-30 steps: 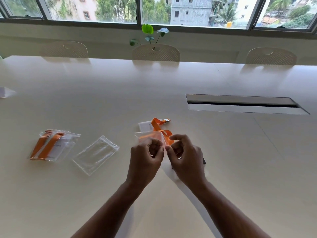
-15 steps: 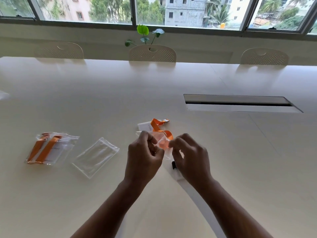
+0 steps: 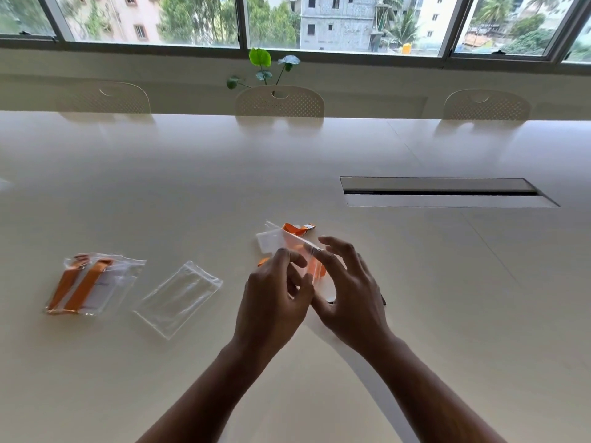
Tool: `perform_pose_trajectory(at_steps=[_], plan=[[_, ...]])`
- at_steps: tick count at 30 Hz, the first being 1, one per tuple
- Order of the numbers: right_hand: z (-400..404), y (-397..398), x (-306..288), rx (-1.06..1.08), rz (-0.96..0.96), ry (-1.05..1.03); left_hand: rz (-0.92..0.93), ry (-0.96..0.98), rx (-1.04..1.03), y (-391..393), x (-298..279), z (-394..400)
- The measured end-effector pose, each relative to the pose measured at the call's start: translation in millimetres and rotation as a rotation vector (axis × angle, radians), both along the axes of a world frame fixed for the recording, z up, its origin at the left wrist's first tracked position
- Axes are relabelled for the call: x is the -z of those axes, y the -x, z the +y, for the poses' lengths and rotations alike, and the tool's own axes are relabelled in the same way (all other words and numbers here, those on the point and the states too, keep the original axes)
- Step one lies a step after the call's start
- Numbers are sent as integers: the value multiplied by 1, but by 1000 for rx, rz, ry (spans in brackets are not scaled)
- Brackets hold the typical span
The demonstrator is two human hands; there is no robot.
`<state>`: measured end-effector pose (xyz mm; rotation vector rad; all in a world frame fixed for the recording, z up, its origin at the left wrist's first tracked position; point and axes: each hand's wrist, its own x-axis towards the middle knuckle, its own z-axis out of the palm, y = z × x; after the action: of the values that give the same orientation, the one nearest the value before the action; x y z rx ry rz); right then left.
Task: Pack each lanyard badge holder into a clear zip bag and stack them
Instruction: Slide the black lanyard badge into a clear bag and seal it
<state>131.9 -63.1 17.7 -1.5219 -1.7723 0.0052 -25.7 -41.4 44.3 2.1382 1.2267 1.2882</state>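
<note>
— Where is the zip bag?
— Lifted above the table, over the orange lanyard. The left hand pinches it; the right hand touches it with loosely spread fingers.

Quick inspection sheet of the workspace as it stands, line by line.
Surface: pale table with a long slot hatch.
Job's things: packed bag with orange lanyard lies at left; empty bag beside it; held bag with an orange lanyard partly behind it.
Clutter: small dark object by the right hand, unclear.
Grippers: left hand pinches the held bag; right hand fingers spread against it.
Cables: nothing seen.
Surroundings: three chairs, plant, windows.
</note>
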Motion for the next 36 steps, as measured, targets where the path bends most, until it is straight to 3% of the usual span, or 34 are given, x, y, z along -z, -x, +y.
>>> perform_pose_trajectory(at_steps=[3, 6, 10, 14, 22, 27, 32, 36], plan=[[1, -7, -2, -77, 93, 7, -12, -54, -126, 12, 6, 14], [1, -16, -5, -149, 191, 31, -200, 154, -215, 33, 10, 40], [2, -21, -8, -215, 260, 86, -436, 560, -68, 48, 8, 67], [5, -18, -7, -245, 300, 116, -677, 766, 115, 47, 4, 70], [15, -8, -3, -258, 359, 154, -725, 771, 167, 36, 0, 64], [18, -16, -6, -311, 348, 268, -694, 618, 121, 39, 2, 69], [21, -29, -11, -441, 586, 439, -650, 508, 187, 40, 8, 68], [22, -33, -14, -460, 674, 473, -571, 539, 251, 39, 7, 66]])
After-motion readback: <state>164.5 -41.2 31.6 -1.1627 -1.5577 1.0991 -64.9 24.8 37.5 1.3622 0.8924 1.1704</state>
